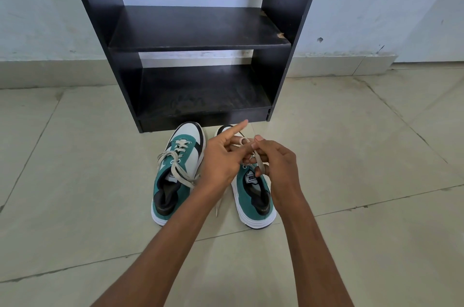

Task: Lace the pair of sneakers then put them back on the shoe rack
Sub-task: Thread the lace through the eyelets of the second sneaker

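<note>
I see one black shoe rack (198,30) standing against the wall, with two shelves in view, both bare. On the tiled floor (364,156) just in front of its base sit two teal-and-white sneakers, side by side, toes toward the rack and heels toward me, so each long axis runs straight from me to the rack.

The left sneaker (175,176) is laced, its ends loosely crossed rather than clearly knotted. The right sneaker (253,196) is the one I am working on, and my two hands hover directly above its front half, hiding the eyelets.

My left hand (221,158) has its index finger stretched out toward the rack, while the other fingers curl around a turn of the beige lace (259,163). My right hand (276,158) pinches the same lace between thumb and fingertips. One loose lace end trails down between the two sneakers.

I judge the knot on the right sneaker is mid-way. Both hands are about equally near it; the rack lies straight ahead, beyond the toes.
</note>
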